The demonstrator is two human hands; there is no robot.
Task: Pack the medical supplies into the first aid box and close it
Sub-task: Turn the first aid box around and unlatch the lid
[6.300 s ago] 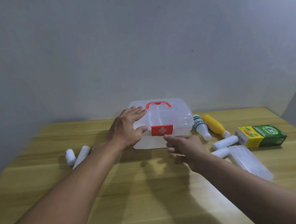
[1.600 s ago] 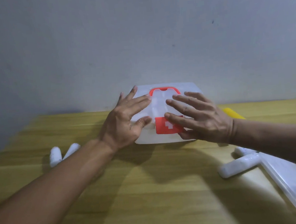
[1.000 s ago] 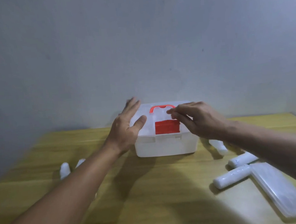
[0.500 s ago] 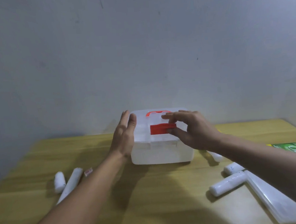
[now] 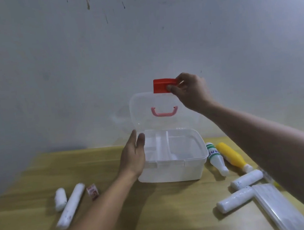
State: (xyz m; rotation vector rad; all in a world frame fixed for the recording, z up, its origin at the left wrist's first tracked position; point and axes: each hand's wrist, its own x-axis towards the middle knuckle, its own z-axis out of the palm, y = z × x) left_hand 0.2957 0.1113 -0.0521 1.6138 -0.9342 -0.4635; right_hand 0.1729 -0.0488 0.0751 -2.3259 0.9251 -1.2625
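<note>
The translucent first aid box stands open on the wooden table. Its lid is upright, the handle showing through it. My right hand pinches the red latch at the lid's top edge. My left hand rests flat against the box's left side, fingers together, gripping nothing. A white inner tray sits inside. Two white rolls and a small pink item lie left of the box. A white green-banded bottle, a yellow bottle and two more white rolls lie to the right.
A flat clear plastic case lies at the front right, partly under my right forearm. A grey wall rises right behind the table's far edge. Bare wood stretches in front of the box.
The lid was down half a second ago; my right hand has swung it up by the red latch to upright. My left hand has stayed on the box's left side.
</note>
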